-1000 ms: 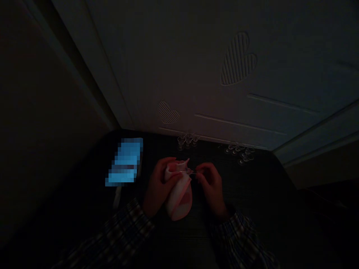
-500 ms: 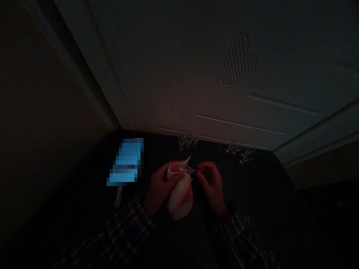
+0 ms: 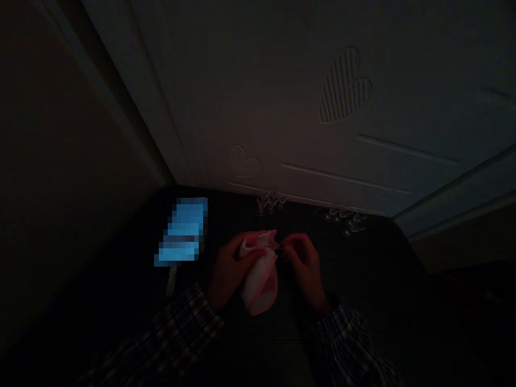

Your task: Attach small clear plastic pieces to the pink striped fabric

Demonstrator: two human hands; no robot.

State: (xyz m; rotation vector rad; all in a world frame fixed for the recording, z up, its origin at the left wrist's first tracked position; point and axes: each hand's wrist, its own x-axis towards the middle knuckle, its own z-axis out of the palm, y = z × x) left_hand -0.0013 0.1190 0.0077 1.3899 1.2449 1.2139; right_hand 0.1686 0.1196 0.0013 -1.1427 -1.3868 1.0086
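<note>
In dim light, my left hand [image 3: 229,271] is closed around a pink and white cloth [image 3: 262,293], which hangs in a fold below the fingers. The cloth wraps the bowl of a small stemmed glass [image 3: 279,248], so most of the glass is hidden. My right hand [image 3: 305,263] pinches the foot end of that glass between thumb and fingers, just right of the cloth. Farther back on the dark table [image 3: 258,349], several small stemmed glasses [image 3: 272,201] stand in a cluster by the wall.
A second cluster of several small glasses [image 3: 338,215] stands at the back right. At the left, a lit blue blurred screen [image 3: 183,231] leans with a pale strip-like object [image 3: 172,280] below it. The pale wall panel [image 3: 290,118] with raised hearts rises behind the table.
The cloth's top edge has shifted and now covers more of the glass; less of its clear bowl shows. Both hands stay in nearly the same place.
</note>
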